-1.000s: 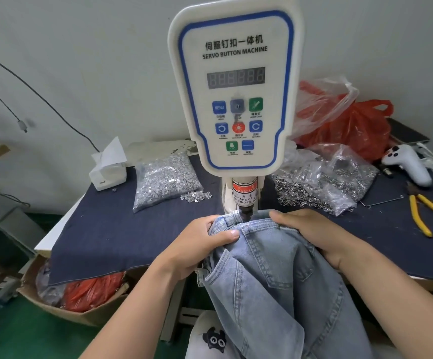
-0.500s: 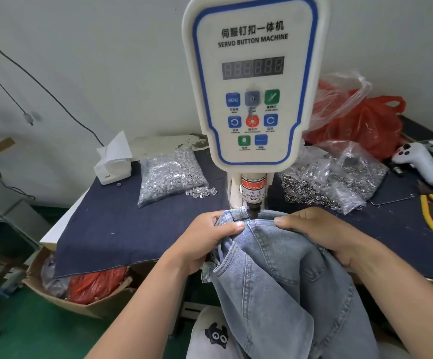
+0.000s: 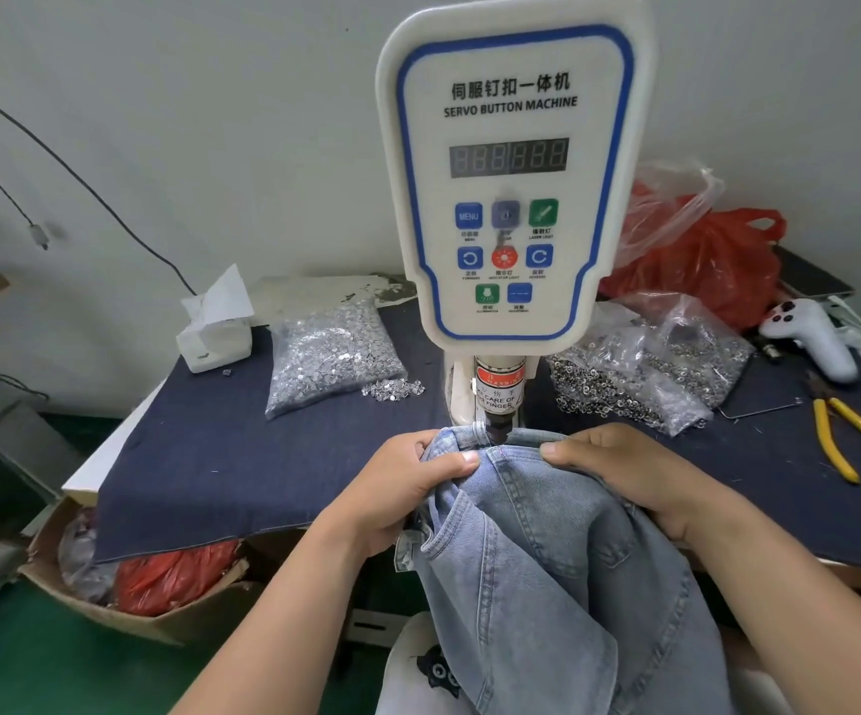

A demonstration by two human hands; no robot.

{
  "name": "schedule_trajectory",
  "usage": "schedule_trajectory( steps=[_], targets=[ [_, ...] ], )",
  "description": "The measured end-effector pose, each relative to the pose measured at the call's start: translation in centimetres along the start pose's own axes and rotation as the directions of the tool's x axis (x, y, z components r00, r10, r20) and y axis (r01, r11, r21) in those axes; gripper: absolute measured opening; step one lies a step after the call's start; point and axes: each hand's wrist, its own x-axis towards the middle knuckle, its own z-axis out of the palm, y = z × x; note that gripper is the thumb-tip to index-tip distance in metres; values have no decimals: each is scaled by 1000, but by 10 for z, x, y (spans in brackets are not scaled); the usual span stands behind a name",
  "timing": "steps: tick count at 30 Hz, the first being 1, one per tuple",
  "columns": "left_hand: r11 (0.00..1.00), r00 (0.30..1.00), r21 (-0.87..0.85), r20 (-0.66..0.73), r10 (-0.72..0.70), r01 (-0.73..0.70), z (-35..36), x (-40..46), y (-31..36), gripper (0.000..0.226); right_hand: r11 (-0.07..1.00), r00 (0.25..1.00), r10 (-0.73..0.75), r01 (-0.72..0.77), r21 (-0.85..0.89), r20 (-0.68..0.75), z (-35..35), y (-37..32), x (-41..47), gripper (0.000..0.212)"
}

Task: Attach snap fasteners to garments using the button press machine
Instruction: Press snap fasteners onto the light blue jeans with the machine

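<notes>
At the tabletop's point(image 3: 211, 456) front edge, both hands, left hand point(image 3: 397, 487) and right hand point(image 3: 639, 477), grip the light-blue denim garment point(image 3: 547, 549) under the white servo button machine's point(image 3: 508, 198) punch; pressing seems imminent, snap not visible.

A pale grey wall point(image 3: 211, 121) is seen behind a cloth-covered table point(image 3: 222, 456); green floor point(image 3: 31, 663) lies lower left.

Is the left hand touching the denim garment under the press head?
Touching. The head view shows the left hand gripping the denim garment, fingers and thumb curled over its bunched edge just left of the press head.
</notes>
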Motion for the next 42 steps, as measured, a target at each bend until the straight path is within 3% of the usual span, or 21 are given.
schedule_trajectory(
  steps=[4, 7, 13, 32, 39, 42],
  targets=[
    [999, 1000, -33, -2, 3, -3, -1, 0, -2, 41, 1000, 1000, -14, 14, -5, -8, 0, 0, -1, 41],
    [999, 1000, -53, -2, 2, -2, -1, 0, -3, 41, 1000, 1000, -22, 22, 5, -8, 0, 1, -1, 45],
    [998, 1000, -59, 3, -4, 4, -1, 0, -2, 34, 1000, 999, -27, 27, 14, 20, -2, 3, -1, 28],
    [999, 1000, -44, -4, -4, 4, -3, 3, -6, 28, 1000, 999, -31, 31, 5, 21, -5, 10, 7, 35],
    [998, 999, -66, 29, 18, -17, -2, 0, -4, 24, 1000, 1000, -20, 20, 4, -2, -3, 8, 3, 70],
    [996, 998, -89, 47, 34, -30, -3, -1, -4, 25, 996, 998, 0, -6, 89, 61, -6, 5, 0, 59]
  ],
)
